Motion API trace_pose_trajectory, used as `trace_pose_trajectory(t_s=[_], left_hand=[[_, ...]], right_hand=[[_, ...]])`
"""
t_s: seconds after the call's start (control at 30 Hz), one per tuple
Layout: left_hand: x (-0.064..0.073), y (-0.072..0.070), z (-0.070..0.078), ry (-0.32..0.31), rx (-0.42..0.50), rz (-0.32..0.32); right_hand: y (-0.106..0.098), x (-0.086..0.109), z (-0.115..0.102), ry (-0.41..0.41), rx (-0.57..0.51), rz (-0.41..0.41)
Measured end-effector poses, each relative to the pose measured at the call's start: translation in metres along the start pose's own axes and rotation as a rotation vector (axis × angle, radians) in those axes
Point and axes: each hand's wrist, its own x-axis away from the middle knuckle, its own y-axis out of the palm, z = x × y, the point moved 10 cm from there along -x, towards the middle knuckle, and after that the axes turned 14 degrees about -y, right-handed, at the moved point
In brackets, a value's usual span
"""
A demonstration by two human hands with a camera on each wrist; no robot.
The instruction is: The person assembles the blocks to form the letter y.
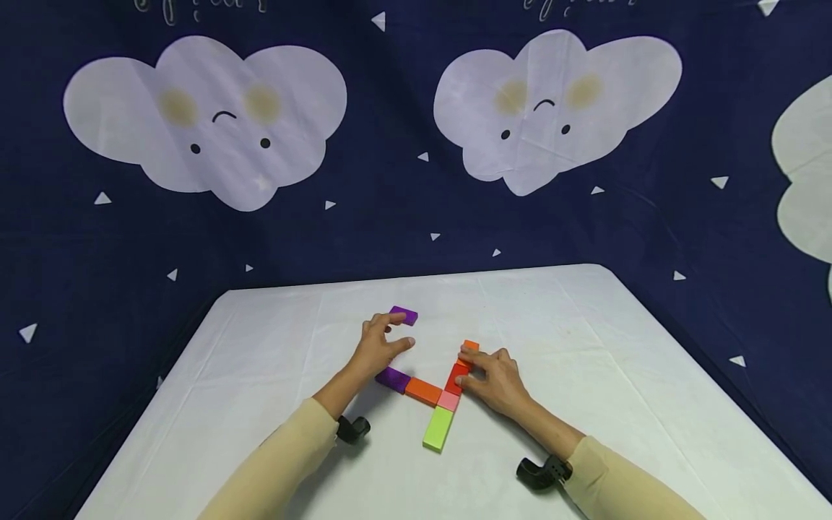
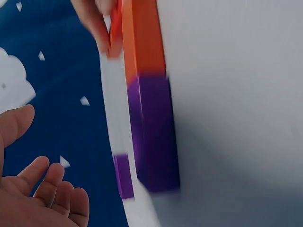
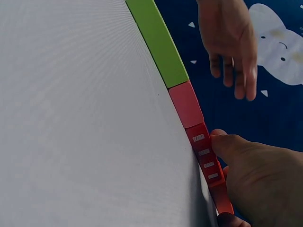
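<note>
My left hand (image 1: 377, 350) is held with thumb and fingers spread and nothing between them. Its index fingertip overlaps a lone purple block (image 1: 406, 315) in the head view; the left wrist view shows that block (image 2: 123, 176) apart from the fingers. My right hand (image 1: 497, 381) pinches along a red block (image 1: 456, 378) and the orange block (image 1: 471, 346) at its far end, the thumb against the red one. A pink block (image 3: 187, 105) joins the red block to a lime green block (image 1: 438, 429). Leftward from the pink runs another orange block (image 1: 423, 391), then a purple block (image 1: 393, 380).
The blocks lie on a white-covered table (image 1: 552, 310) with rounded far corners. Behind it hangs a dark blue cloth (image 1: 390, 238) printed with clouds and small triangles. Each wrist wears a black camera mount, as on the right wrist (image 1: 544, 474).
</note>
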Motion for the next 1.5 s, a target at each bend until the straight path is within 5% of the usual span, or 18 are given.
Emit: trace_pose_trajectory(t_s=[0.37, 0.7, 1.0, 1.5], left_hand=[[-0.054, -0.006, -0.021, -0.139, -0.085, 0.071], [-0.082, -0.003, -0.053, -0.269, -0.13, -0.042], [-0.091, 0.002, -0.059, -0.28, -0.178, -0.099], [-0.099, 0.02, -0.046, -0.218, -0.31, -0.084]], right_hand=[[-0.003, -0.001, -0.001, -0.005, 0.008, 0.002], [0.001, 0.001, -0.001, 0.018, 0.0, -0.013], [-0.001, 0.0, 0.0, 0.03, 0.003, -0.028], [-0.002, 0.0, -0.001, 0.03, 0.007, -0.027]])
